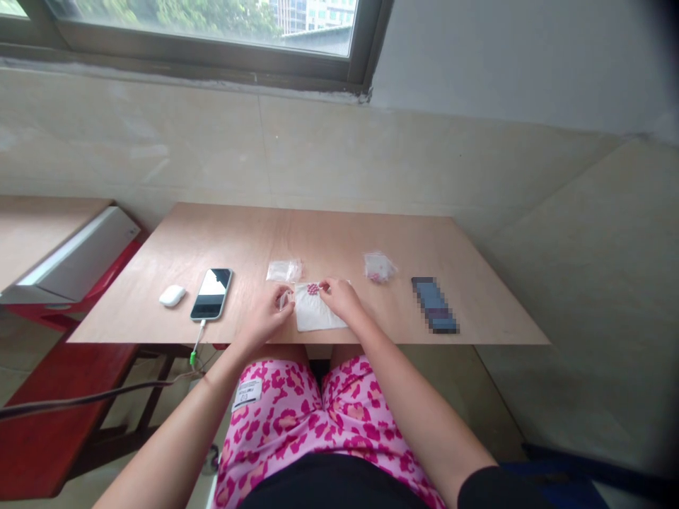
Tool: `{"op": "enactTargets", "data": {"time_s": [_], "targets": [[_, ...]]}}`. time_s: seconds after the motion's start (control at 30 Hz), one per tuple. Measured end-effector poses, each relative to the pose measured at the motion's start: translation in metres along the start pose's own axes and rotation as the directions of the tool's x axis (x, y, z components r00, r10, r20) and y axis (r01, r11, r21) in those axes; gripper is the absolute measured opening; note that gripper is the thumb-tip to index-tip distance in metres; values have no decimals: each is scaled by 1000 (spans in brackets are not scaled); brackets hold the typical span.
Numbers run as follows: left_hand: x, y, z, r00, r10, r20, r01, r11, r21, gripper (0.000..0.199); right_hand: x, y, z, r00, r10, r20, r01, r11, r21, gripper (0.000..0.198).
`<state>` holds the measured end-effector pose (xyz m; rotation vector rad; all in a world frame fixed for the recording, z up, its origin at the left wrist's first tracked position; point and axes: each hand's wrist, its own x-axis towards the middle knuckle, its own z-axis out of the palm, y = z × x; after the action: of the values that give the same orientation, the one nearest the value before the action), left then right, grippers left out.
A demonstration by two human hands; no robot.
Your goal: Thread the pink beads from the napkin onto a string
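A pale tiled wall (201,141) rises behind the workplace, with a framed window (212,42) set in its upper part. Below it stands a light wooden table (318,237), and to the left, lower down, a red bench (68,403). The person sits at the table's near edge in pink patterned shorts (297,410), both forearms reaching over the top.

The left hand (268,311) has its thumb and fingers closed around a small clear bag (285,302), beside the left edge of a white tissue (318,316) that lies flat on the wood. The right hand (341,298) is over the tissue's right side, its fingers bent and their tips right beside the beads; whether they pinch one cannot be told.

A phone with a pale rim (212,295) lies left of the left hand, a white cable plugged into its near end. A dark phone (435,305), its screen blurred into blocks, lies well to the right. Beyond the hands are a clear packet (285,271) on the left and another packet with reddish bits (378,267) on the right. A white case (172,295) sits left of the pale-rimmed phone. Smallest are the reddish beads (312,289), clustered near the tissue's far edge.
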<state>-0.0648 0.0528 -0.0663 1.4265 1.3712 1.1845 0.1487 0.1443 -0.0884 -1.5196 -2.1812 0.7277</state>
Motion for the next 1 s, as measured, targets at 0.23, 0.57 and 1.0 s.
{"op": "enactTargets", "data": {"time_s": [0.23,0.57,1.0], "targets": [[1,-11,6,999,23,-45,-19,997,80,21,6,-3,9,999,34,2,-33,997,-75,8],[3,-14,9,999,35,-28,-32,995,99,21,-15,-53,-7,998,-59,-11,58,900,432,15],[-13,17,19,974,86,209,-72,994,-77,22,-53,-47,-46,980,-196,38,167,909,382,15]]}}
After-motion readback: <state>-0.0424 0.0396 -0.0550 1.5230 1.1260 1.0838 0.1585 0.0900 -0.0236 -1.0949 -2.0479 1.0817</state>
